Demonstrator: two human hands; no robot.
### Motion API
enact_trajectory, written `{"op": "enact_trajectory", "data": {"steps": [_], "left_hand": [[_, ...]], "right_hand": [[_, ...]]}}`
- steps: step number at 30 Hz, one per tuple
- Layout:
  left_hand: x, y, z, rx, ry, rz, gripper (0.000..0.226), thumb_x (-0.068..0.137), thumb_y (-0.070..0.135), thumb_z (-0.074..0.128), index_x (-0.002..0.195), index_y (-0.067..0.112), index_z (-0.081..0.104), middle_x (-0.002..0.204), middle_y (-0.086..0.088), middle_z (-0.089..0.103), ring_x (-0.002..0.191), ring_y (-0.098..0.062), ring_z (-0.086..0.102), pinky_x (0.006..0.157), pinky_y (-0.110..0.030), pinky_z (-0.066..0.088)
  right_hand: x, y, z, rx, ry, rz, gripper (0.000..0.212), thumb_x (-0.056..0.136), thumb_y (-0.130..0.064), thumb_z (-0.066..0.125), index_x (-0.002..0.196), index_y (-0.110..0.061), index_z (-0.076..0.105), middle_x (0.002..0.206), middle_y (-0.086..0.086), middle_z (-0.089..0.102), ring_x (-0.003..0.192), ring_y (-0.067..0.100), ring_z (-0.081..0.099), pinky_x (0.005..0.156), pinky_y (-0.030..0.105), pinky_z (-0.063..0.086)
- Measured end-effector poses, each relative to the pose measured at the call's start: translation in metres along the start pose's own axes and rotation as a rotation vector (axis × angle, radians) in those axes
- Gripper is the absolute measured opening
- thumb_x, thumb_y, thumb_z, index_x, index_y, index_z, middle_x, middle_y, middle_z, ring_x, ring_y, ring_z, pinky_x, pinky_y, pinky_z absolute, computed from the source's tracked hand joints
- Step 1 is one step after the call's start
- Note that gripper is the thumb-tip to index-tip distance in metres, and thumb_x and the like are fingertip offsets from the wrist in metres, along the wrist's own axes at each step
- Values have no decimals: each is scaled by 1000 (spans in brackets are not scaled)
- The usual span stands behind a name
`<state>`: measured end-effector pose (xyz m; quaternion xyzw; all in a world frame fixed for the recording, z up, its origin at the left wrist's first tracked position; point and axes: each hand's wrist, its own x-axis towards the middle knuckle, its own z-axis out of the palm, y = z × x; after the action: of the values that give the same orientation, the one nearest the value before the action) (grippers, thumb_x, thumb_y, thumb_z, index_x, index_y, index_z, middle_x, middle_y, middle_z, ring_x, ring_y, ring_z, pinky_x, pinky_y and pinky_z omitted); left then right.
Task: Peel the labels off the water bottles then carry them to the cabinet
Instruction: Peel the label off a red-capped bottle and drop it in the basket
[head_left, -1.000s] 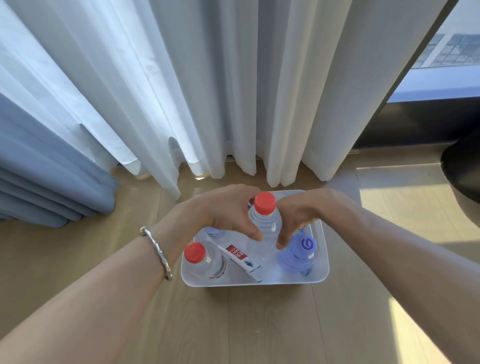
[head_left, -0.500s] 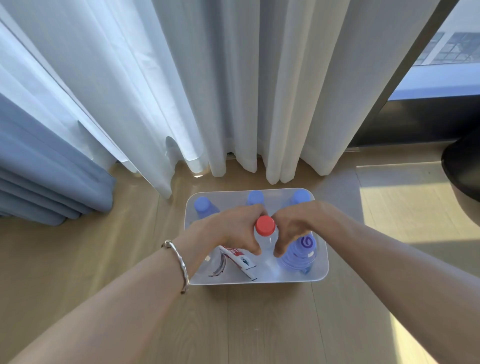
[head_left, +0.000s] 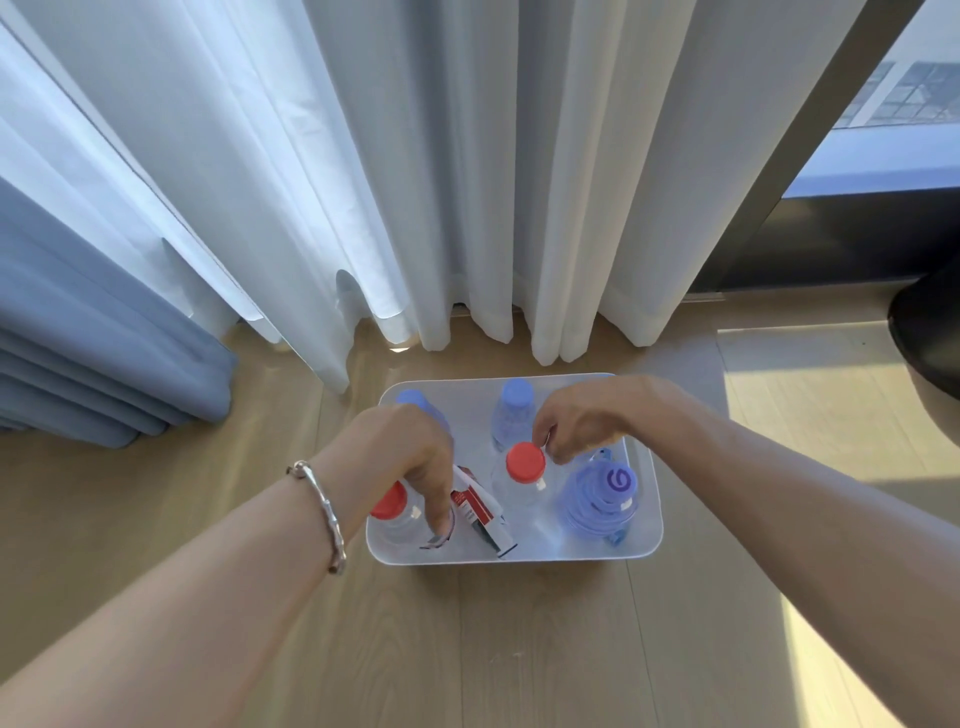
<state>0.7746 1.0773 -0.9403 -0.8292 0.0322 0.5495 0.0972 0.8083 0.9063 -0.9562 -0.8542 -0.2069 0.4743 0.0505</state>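
Seen from the head camera, a white rectangular plastic bin sits on the pale wooden floor, just in front of the long white curtains. The water bottles stand upright inside it. A clear bottle with a red cap is in the middle, and a second red-capped clear bottle is in the near left corner. Two clear bottles with pale blue caps stand along the far wall, and a ribbed blue bottle with a purple swirl on its cap is at the right.

A loose red-and-white label strip lies slanted between the two red-capped bottles.

The left hand, with a silver bracelet on its wrist, reaches down into the bin. Its fingers point downward against the corner bottle, right beside the label. I cannot tell whether they grip either one.

The right hand hovers over the middle of the bin with its fingers curled. The fingertips are at the edge of the middle bottle's red cap, but I cannot make out whether they pinch it or merely sit beside it.

Folded blue drapes hang at the left, and a dark rounded object sits at the right edge.
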Motion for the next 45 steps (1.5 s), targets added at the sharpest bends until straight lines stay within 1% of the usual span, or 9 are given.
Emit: {"op": "enact_trajectory", "data": {"steps": [7,11,15,20,25,32,36,39,45], "left_hand": [[-2,-6,11,-96,-69,-79,82,80,30,75,148,21,31,142,-9,45,79,-22,62,87,-32,52],[-5,-5,10,-132,-17,-48,75,84,25,71,147,19,30,140,-10,47,92,-23,68,92,-36,53],[-18,-9,-1,-173,11,-15,76,81,23,74,144,23,31,125,-12,48,70,-21,67,85,-35,57],[-53,-30,-34,-305,23,54,51,81,13,74,119,29,44,107,-4,40,104,-33,58,57,-26,58],[-96,-57,-65,-386,146,132,32,78,17,75,92,39,55,97,-7,51,84,-28,64,47,-26,54],[-120,-64,-79,-608,590,296,26,66,34,79,88,34,66,82,2,65,53,-13,66,48,-23,53],[-124,-57,-85,-674,953,313,48,60,70,63,94,37,57,83,12,71,66,-10,70,56,-26,51],[-114,-46,-85,-706,1174,325,57,76,78,47,114,37,56,96,10,66,82,-11,63,62,-21,39],[-89,-21,-69,-1076,940,667,58,88,71,29,121,32,55,112,5,69,100,-14,67,91,-46,53]], "right_hand": [[-5,-24,-11,172,162,-158,26,93,-22,51,114,-22,67,90,-8,67,73,4,60,61,19,47],[-4,-39,-10,114,229,-209,27,92,-27,51,114,-25,67,117,-5,66,102,15,59,91,34,49],[-4,-46,-10,174,271,-262,31,90,-28,56,119,-24,63,121,-8,63,100,11,56,88,28,46],[-3,-53,-8,363,230,-417,30,82,-41,67,110,-36,61,111,-16,62,100,5,59,83,26,45],[-7,-61,-13,602,114,-515,64,68,-49,80,124,-40,48,124,-22,56,113,-1,53,91,25,42],[-11,-67,-10,800,590,-507,55,57,-62,74,105,-43,58,99,-20,67,87,-4,63,73,18,48],[-21,-62,-17,938,764,-527,45,64,-65,63,100,-37,62,94,-13,70,86,6,67,77,32,56],[-30,-62,-27,1008,911,-508,40,66,-68,52,85,-34,58,75,-18,69,70,-1,66,58,16,50],[-46,-52,-53,1248,1007,-540,47,74,-68,48,82,-27,70,78,-6,75,69,9,71,56,14,50]]}}
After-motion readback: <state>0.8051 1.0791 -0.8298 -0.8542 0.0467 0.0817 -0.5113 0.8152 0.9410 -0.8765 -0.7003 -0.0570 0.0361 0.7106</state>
